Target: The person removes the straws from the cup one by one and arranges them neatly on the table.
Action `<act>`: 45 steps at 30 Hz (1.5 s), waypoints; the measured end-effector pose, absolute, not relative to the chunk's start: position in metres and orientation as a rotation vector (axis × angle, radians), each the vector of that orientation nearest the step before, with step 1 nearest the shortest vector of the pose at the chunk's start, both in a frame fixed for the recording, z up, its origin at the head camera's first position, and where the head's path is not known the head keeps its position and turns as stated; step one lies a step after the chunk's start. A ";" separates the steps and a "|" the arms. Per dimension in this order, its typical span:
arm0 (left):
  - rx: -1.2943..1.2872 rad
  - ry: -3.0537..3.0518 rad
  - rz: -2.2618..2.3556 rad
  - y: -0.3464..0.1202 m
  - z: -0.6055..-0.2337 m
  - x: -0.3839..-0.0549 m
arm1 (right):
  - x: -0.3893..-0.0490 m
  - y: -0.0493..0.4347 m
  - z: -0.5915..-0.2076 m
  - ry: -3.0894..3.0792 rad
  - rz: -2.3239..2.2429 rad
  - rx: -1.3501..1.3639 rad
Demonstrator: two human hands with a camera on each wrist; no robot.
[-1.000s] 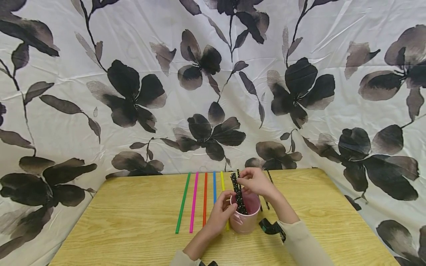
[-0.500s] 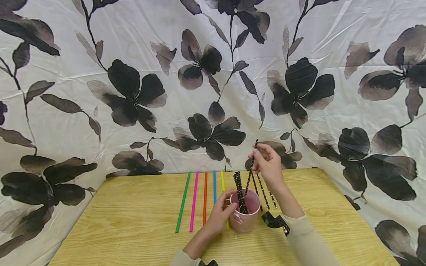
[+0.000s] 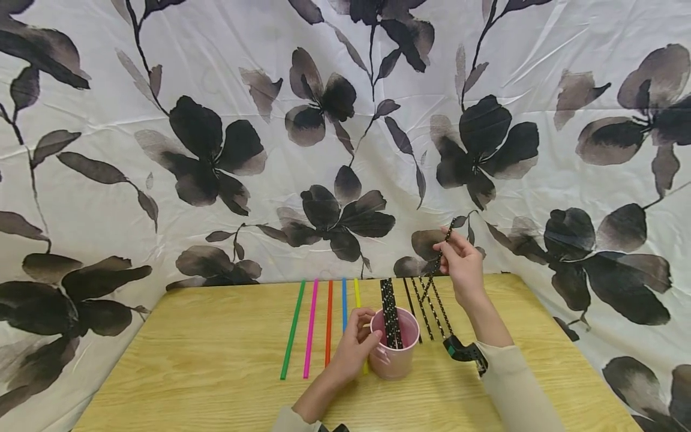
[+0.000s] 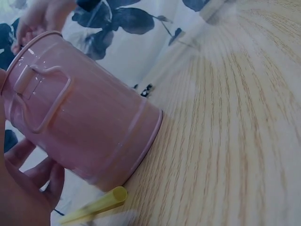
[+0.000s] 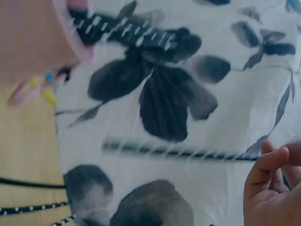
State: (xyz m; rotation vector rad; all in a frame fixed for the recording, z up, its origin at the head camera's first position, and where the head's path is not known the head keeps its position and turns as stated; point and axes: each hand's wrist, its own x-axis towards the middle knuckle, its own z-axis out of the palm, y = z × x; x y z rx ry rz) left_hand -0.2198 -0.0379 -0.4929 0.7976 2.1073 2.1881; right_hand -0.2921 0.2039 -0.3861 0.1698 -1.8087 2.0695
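My left hand (image 3: 352, 342) holds a small pink metal bucket (image 3: 394, 364) by its side, fingers at the rim. The bucket stands upright on the table; its wire handle shows in the left wrist view. Inside it leans a bunch of black straws with white dots (image 3: 391, 315). Up and to the right, my right hand (image 3: 465, 267) pinches one black patterned straw (image 5: 178, 153) near its top end, and its lower part slants down to the left, clear of the bucket. Below it, several black straws (image 3: 424, 315) lie side by side on the table.
Left of the bucket lies a row of coloured straws: green (image 3: 293, 330), pink (image 3: 310, 330), red (image 3: 329, 324), blue (image 3: 344, 303) and yellow (image 4: 96, 208), the yellow partly behind the bucket. A floral cloth (image 3: 302, 258) hangs behind the wooden table (image 3: 216, 360).
My right hand has drawn one black straw up out of the bucket and carried it right, over the black straws on the table. The left hand keeps its hold on the bucket.
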 end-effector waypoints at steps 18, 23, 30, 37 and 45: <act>0.829 2.282 2.076 -0.035 -0.491 -0.211 | -0.327 0.249 -0.447 -2.507 1.614 0.222; 0.795 2.270 2.091 -0.037 -0.489 -0.211 | -0.335 0.254 -0.458 -2.589 1.452 0.282; 0.760 2.252 2.069 -0.037 -0.486 -0.215 | -0.343 0.261 -0.463 -2.542 1.451 0.232; 0.761 2.257 2.060 -0.038 -0.486 -0.217 | -0.348 0.270 -0.470 -2.560 1.463 0.173; 0.737 2.268 2.034 -0.038 -0.484 -0.217 | -0.354 0.276 -0.482 -2.573 1.448 -0.004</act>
